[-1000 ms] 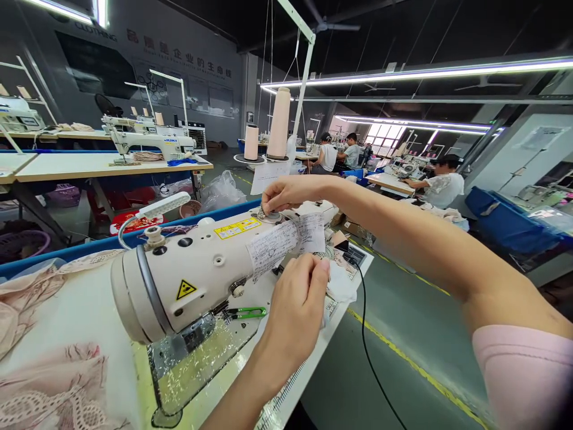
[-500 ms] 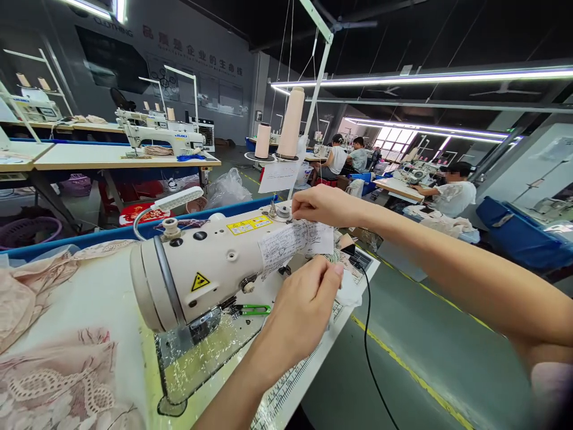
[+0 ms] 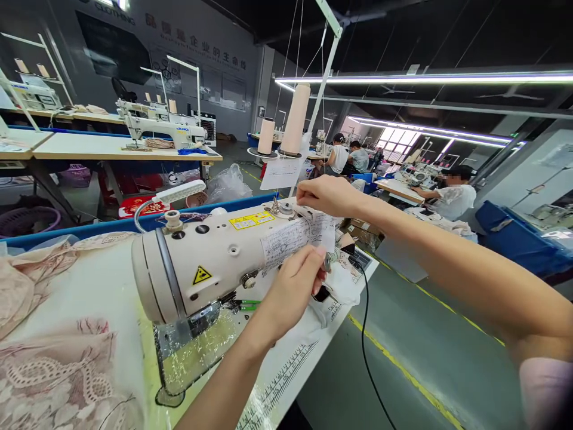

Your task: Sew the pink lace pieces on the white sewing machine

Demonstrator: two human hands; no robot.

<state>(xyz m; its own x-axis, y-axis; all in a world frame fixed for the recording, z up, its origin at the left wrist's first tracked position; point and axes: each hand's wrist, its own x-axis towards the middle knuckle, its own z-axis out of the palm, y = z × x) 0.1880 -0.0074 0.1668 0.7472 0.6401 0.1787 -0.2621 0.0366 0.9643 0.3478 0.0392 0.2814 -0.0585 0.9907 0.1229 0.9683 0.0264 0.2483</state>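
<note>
A cream sewing machine [image 3: 210,263] lies across the white table [image 3: 89,298], with a handwritten paper slip [image 3: 295,236] taped round its arm. My right hand [image 3: 329,194] reaches over the top of the machine, fingers pinched close by the metal bobbin winder [image 3: 284,209]. My left hand [image 3: 293,289] is closed below the paper slip at the machine's right end; what its fingers hold is hidden. Green thread snips [image 3: 244,306] lie under the machine arm, just left of that hand. Pink lace fabric [image 3: 58,382] lies at the near left.
Two thread cones [image 3: 295,119] stand on a stand behind the machine. A small white lamp [image 3: 176,192] arches over its top. A black cable [image 3: 364,346] hangs off the table's right edge. Other sewing tables [image 3: 120,149] and seated people [image 3: 450,191] fill the background.
My left hand has moved up and left, closer to the paper slip and partly over the snips. My right hand stays pinched by the bobbin winder. The view has shifted slightly.
</note>
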